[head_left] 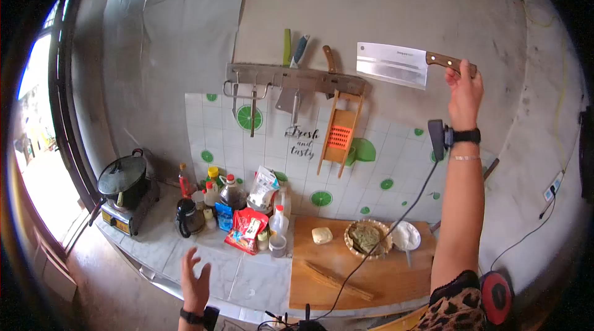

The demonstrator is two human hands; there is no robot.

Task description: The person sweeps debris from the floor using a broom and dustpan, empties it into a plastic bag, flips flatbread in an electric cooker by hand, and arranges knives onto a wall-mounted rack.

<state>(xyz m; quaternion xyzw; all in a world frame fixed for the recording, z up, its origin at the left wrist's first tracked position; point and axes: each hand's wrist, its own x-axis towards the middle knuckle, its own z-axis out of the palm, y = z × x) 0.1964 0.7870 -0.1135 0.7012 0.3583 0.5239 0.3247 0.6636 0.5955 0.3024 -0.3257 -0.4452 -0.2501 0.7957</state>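
My right hand is raised at the upper right, its fingers wrapped round the wooden handle of a cleaver. The wide blade points left, level with the wall-mounted knife rack and just right of its end. Several knives and tools sit in the rack, and a wooden grater with an orange panel hangs below its right end. Low at the left, my left hand is held above the counter's front edge, fingers apart and nothing in them.
On the cutting board are a pale dough block, a rolling pin, a basket with greenish dough and a white bowl. Bottles, a red packet and a lidded pot stand left. A cable hangs from my right wrist.
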